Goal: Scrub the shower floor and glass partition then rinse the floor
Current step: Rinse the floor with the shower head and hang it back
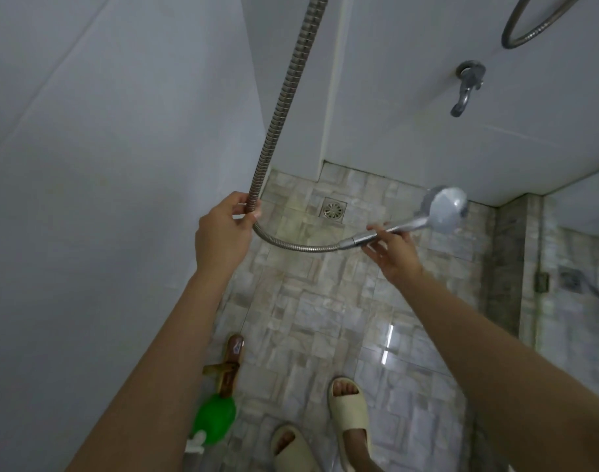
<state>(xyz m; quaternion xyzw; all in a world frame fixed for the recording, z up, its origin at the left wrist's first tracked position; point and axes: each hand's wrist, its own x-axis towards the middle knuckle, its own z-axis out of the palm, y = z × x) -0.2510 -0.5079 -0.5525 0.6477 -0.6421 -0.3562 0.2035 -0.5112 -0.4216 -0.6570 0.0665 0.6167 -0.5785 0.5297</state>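
Down at six o'clock, your feet stand in chunky cream foam slippers [349, 413] on the shower floor [311, 301], a glossy patchwork of grey-beige stone-look tiles with a bright streak of reflected light. At seven o'clock, against the smooth pale wall [104, 165], lie a blurred, rounded green plastic thing [213, 420] and, just beyond it, a translucent brown sandal [230, 362] with a cross strap.

Your bare forearms reach up the middle. At ten o'clock your left hand [223, 238] curls thumb and fingers round the ribbed metal hose [284, 93], which rises straight towards twelve and bends below your grip in a shallow U towards three o'clock. There your right hand [395, 253] pinches the slim chrome handle of the shower head [446, 209], thumb on top, fingers fairly straight beneath; the round grey face tilts away from you.

Beyond the hose, a square perforated metal drain [334, 209] sits in the tiles near the far wall. At three o'clock stands the glass partition [570, 267], mirroring the tiles. At one o'clock, a chrome tap [466, 86] juts from the white wall.
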